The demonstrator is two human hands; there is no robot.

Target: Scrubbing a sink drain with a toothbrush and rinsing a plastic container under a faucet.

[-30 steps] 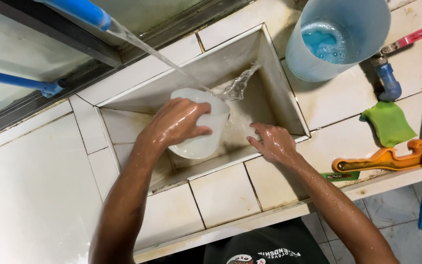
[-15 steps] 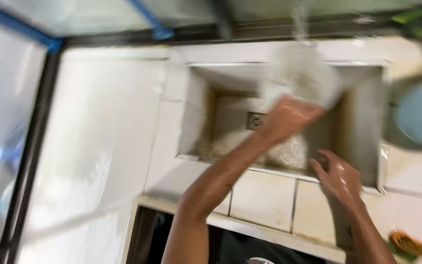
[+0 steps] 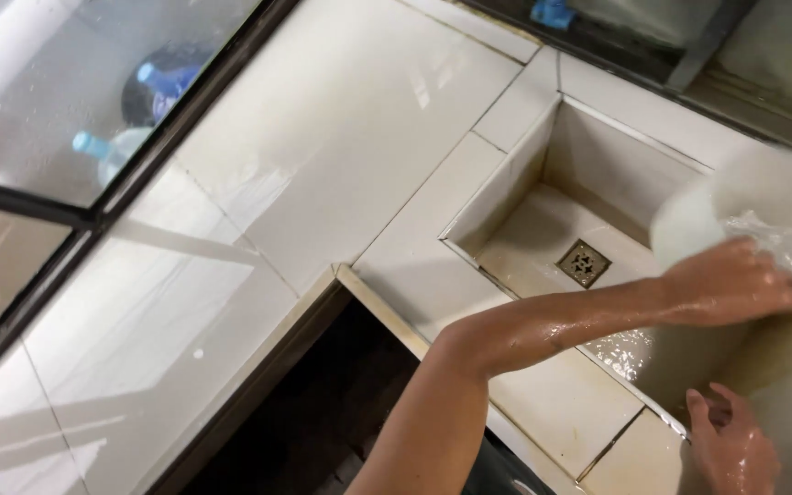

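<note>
We are rinsing a white bowl over the tiled sink.

Nearest us, at the lower right of the frame, our right hand [image 3: 733,449] rests wet on the sink's front rim [image 3: 556,403], fingers loosely spread and holding nothing. Above it, at the right edge, our left hand [image 3: 735,280] curls its fingers over the white bowl [image 3: 763,215], held above the basin, right of the drain [image 3: 583,263]. We judge the next move calls for a steady grip: the bowl looks slick.
</note>
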